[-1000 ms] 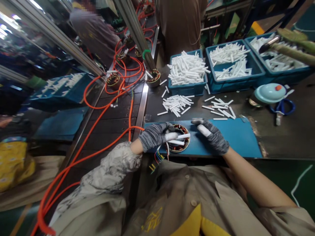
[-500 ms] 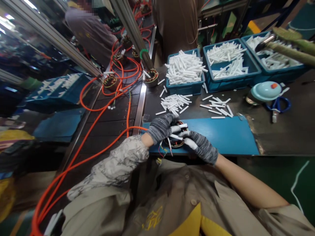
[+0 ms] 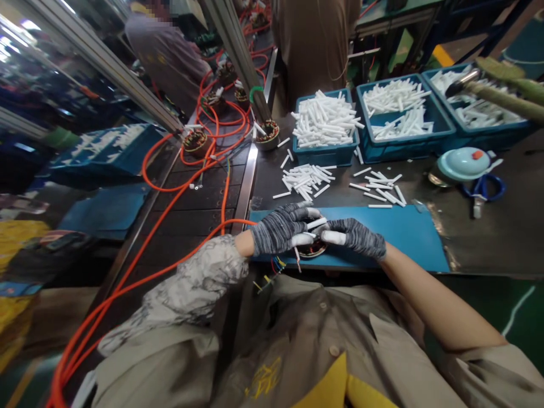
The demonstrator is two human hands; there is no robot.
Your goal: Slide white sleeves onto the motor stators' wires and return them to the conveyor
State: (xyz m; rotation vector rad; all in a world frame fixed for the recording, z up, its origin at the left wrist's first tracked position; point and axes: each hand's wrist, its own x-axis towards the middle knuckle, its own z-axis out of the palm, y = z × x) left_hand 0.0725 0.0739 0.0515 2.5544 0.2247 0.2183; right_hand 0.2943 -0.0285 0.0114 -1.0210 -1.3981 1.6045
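On the blue mat lies a ring-shaped wound motor stator (image 3: 312, 249), mostly covered by my hands. My left hand (image 3: 278, 229), in a grey knit glove with white fingertips, curls over the stator's left side. Opposite it, my right hand (image 3: 357, 237), gloved alike, has thumb and fingers pressed together at the right rim; what they pinch is hidden. A white tube (image 3: 317, 223) sticks out between the two hands. Thin coloured wires (image 3: 278, 263) and a white-sleeved lead (image 3: 297, 258) hang off the stator's near left side.
Loose white tubes (image 3: 306, 181) lie beyond the mat (image 3: 391, 238), before blue bins (image 3: 327, 156) of more tubes. At right are a lidded jar (image 3: 463, 164) and blue-handled scissors (image 3: 484, 187). Orange cables (image 3: 170, 198) and other stators (image 3: 267, 135) cover the left; co-workers stand beyond.
My left hand has turned flatter, its fingers now reaching further over the stator. My right thumb has drawn in toward the rim. The view has shifted slightly.
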